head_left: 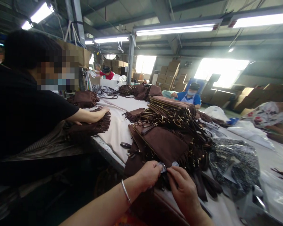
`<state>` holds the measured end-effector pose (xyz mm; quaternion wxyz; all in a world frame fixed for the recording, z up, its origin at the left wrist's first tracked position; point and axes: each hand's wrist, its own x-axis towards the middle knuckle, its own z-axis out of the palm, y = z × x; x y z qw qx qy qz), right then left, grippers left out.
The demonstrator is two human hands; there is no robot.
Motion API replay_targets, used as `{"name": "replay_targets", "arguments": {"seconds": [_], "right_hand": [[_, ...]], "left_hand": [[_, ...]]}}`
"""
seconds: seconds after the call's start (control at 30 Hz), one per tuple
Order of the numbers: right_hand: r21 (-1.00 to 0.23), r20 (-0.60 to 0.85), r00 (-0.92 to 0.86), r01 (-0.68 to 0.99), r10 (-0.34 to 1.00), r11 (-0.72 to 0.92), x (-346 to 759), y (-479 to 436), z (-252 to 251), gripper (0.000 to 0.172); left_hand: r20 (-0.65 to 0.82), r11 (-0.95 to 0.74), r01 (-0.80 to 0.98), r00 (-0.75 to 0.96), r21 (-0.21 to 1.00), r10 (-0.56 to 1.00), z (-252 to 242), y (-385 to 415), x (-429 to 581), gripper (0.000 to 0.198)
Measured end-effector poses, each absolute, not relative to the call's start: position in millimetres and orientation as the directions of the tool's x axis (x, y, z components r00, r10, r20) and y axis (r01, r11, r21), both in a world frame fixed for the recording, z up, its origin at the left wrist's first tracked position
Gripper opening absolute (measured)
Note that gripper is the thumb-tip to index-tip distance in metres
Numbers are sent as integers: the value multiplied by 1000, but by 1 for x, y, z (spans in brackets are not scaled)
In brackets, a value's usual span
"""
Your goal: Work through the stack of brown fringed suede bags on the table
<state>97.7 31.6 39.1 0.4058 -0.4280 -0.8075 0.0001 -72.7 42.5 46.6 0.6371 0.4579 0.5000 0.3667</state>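
Note:
My left hand (151,174), with a silver bangle on its wrist, pinches a small piece of greyish translucent wrapping (163,168) at the near edge of the table. Close beside it, my right hand (182,182) has its thumb and fingers pressed together on the same wrapping. What lies inside the wrapping is mostly hidden by the fingers. Just beyond both hands lies a brown fringed bag (163,142) with a zipped edge. Behind that rises a stack of brown bags (172,106) with gold-coloured clasps and dark straps.
On the left a co-worker in black (33,110) presses a fringed brown bag (91,125) on the white-covered table (116,125). A clear plastic bag with black-and-silver contents (233,163) lies at right. More people sit farther back, near cardboard boxes (169,73).

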Motion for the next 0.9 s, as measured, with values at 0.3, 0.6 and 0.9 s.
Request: {"name": "replay_targets", "arguments": {"seconds": [0.3,0.6,0.9], "right_hand": [[-36,606,-545,709,580,704,82,35,57,25],[-95,379,-588,743,714,662,74,52,85,17],[-215,195,-667,686,719,695,72,71,106,21]], "left_hand": [[-265,257,66,199,964,943,47,33,-80,34],[207,-288,469,216,835,954,54,31,-91,26],[215,-338,710,260,618,941,51,28,-94,32]]}}
